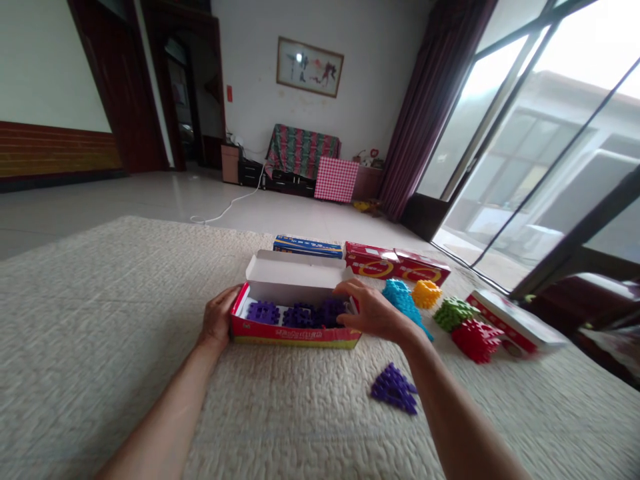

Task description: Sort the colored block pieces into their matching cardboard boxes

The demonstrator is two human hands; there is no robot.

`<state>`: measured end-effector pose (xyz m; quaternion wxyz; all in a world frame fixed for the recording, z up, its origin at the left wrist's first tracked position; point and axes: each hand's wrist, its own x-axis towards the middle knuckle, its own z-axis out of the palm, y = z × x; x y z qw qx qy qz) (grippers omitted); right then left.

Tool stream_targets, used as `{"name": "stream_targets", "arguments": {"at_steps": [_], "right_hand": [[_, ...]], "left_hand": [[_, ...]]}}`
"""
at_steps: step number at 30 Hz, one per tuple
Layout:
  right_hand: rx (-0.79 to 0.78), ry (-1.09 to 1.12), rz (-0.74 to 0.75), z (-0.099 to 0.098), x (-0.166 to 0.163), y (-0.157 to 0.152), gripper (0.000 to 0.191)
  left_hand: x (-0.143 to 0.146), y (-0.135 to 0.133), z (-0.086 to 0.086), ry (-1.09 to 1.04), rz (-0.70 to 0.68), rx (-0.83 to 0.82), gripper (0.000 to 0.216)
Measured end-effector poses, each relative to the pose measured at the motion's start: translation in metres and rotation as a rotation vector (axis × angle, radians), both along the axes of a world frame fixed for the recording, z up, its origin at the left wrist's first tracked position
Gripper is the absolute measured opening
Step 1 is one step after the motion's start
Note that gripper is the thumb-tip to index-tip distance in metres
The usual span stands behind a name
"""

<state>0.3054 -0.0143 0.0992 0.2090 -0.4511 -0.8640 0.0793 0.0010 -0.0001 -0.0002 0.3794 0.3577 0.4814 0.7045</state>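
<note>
Red box (pixel 295 335) lying open on quilt (pixel 100 333), left hand (pixel 219 320) clamping its 9 o'clock end, right hand (pixel 371 311) resting fingers apart over purple blocks (pixel 299 314) at its 3 o'clock end, loose purple block (pixel 395 389) lying at 5 o'clock.

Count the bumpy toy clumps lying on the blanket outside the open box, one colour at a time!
blue clump: 1
yellow clump: 1
green clump: 1
red clump: 1
purple clump: 1
Total: 5, not counting the purple pieces inside the open box.
</note>
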Motion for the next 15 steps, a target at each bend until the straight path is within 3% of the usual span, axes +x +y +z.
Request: {"name": "stream_targets", "arguments": {"at_steps": [4, 7, 11, 15], "right_hand": [[0.124, 0.066, -0.014, 0.002, 0.014, -0.004, 0.031], [0.201, 0.107, -0.106, -0.001, 0.033, -0.007, 0.027], [0.241, 0.149, -0.233, -0.017, 0.063, -0.007, 0.031], [0.175, 0.111, -0.241, -0.038, 0.089, -0.002, 0.046]], "left_hand": [[-0.001, 0.001, -0.002, 0.024, 0.003, 0.008, 0.036], [-0.002, 0.001, -0.004, 0.017, 0.000, 0.011, 0.036], [0.000, 0.001, -0.003, -0.027, -0.010, -0.008, 0.041], [0.000, 0.002, -0.005, -0.038, -0.002, -0.015, 0.040]]}}
